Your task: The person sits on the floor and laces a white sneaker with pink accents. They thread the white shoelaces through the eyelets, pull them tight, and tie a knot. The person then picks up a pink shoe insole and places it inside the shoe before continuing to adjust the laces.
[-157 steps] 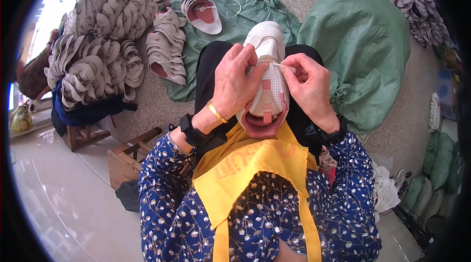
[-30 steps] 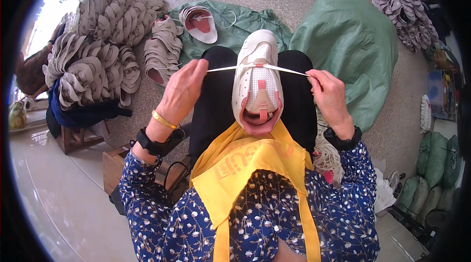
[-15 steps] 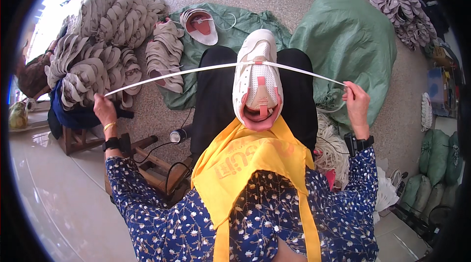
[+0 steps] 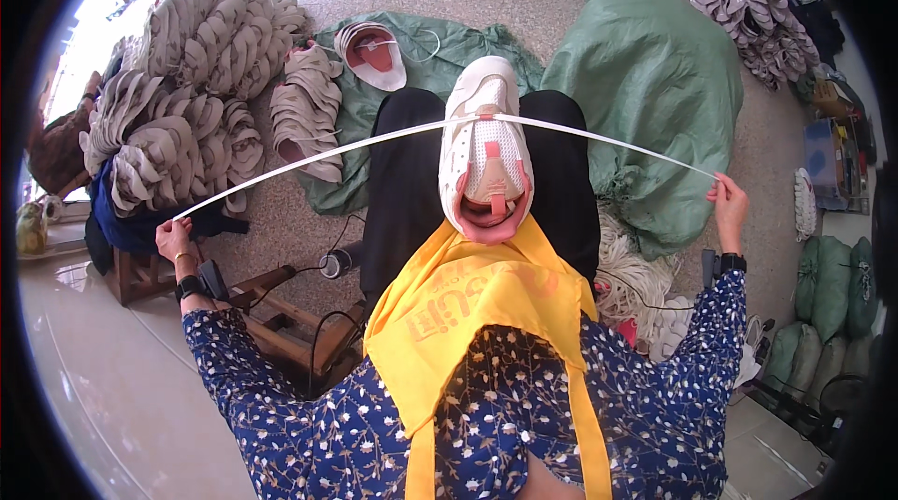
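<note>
A white shoe upper with pink and beige parts [image 4: 488, 159] rests between my knees, its toe pointing away from me and its pink-lined opening toward me. One long white shoelace [image 4: 327, 153] runs across it, passing through the pink loop near the toe. Out to the left, my left hand [image 4: 174, 238] pinches one end of the lace. My right hand [image 4: 730, 205], far to the right, pinches the other end. Both lengths look stretched nearly taut in a shallow arch. A yellow apron [image 4: 477, 313] lies over my lap below the shoe.
Beyond my knees, a loose shoe upper [image 4: 372, 56] lies on a green sheet [image 4: 440, 37]. Stacked grey uppers [image 4: 309, 112] and larger piles [image 4: 215, 37] stand left. A full green sack [image 4: 645, 98] sits right, near bundled white laces [image 4: 627, 266]. A wooden stool [image 4: 299, 341] is by my left arm.
Both hands have moved farther apart, outward and slightly toward me, drawing more lace out on each side. The shoe upper stays between my knees.
</note>
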